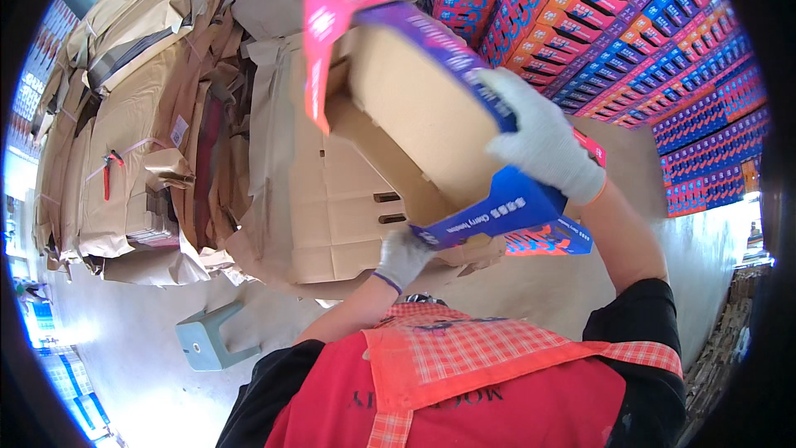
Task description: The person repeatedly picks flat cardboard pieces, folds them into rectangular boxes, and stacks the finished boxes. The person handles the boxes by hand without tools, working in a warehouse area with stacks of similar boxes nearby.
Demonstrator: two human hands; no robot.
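An open cardboard tray box [427,108], printed pink, purple and blue outside and plain brown inside, is tilted in the air in front of me. My right hand [543,139], in a white knit glove, grips its upper right wall with the fingers over the rim. My left hand [404,259], gloved too, is closed on the lower corner; some of its fingers are hidden by the box. Beneath the box lie flat brown cardboard blanks [298,199] with punched slots. Another printed box [551,239] shows partly below the held one.
Strapped bundles of folded cardboard [128,141] rise at the left, with red-handled cutters [108,172] on them. A grey-green stool [207,342] stands on the floor at lower left. Tall rows of stacked printed boxes [613,29] fill the far right.
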